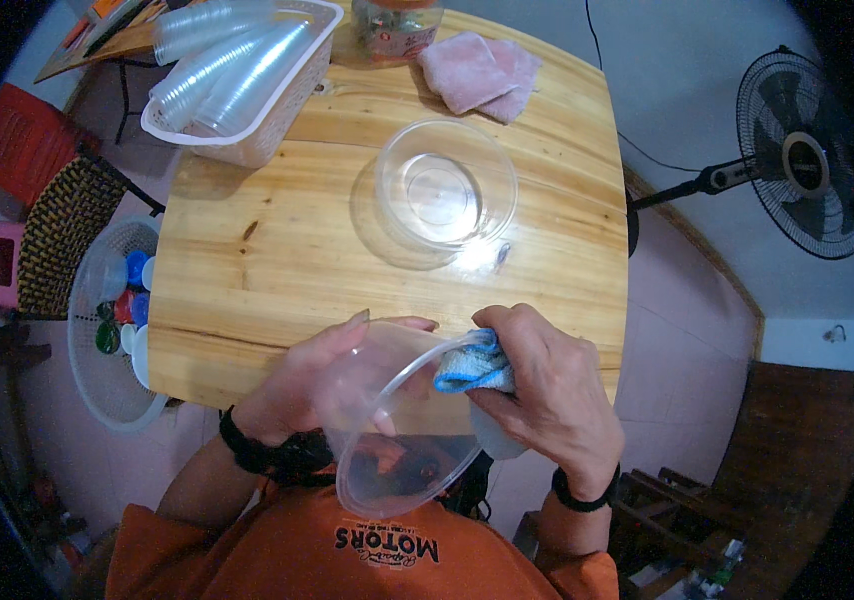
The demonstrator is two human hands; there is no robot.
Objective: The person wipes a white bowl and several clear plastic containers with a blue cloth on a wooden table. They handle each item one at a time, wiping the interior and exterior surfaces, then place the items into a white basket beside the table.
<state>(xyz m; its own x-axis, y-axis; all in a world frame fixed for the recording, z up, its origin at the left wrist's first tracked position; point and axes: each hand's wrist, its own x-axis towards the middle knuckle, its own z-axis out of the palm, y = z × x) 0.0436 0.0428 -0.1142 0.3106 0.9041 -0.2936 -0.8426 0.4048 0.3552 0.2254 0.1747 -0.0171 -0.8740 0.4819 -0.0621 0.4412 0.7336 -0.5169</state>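
Note:
My left hand point(299, 367) grips a clear plastic bowl point(397, 480) by its base and side, with its mouth tilted toward me and to the right. A light-blue cloth point(472, 367) with a brighter blue edge is pinched in my right hand point(550, 382). That cloth is folded over the bowl's rim, and part of it hangs below my right palm. Beyond my hands, a second clear plastic bowl point(445, 187) stands upright on the wooden table point(307, 255). Some of my left fingers show blurred through the held bowl.
A white plastic basket point(277, 127) holds stacks of clear plastic cups point(247, 75) at the back left. Near the far edge are a lidded jar point(397, 30) and a folded pink cloth point(479, 71). A floor basket point(89, 360) with colored lids stands left; a fan point(802, 161) stands right.

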